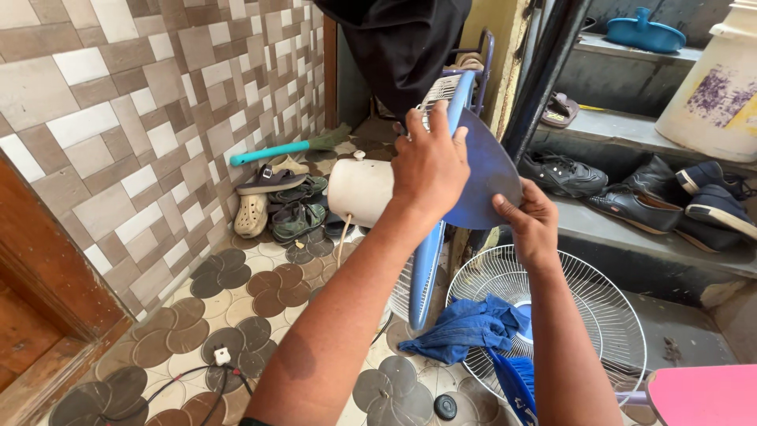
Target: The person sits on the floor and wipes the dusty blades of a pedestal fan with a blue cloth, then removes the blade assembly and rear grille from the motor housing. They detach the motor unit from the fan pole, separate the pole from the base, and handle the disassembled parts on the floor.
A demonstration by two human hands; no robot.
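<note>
Below both hands (430,162), grille (599,315) and rag (465,327)

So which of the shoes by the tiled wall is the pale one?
The cream clog, nearest the wall; the sandals beside it are dark.

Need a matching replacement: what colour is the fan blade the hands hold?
Blue; the fan blade shows best in the head view, beside the cream motor housing.

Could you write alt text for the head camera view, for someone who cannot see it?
A person's left hand grips the top of a blue plastic fan blade on a white fan motor housing, while the right hand holds the blade's lower edge. Below, a white wire fan grille with a crumpled blue cloth lies on the patterned tile floor, near sandals and shoes.
</note>
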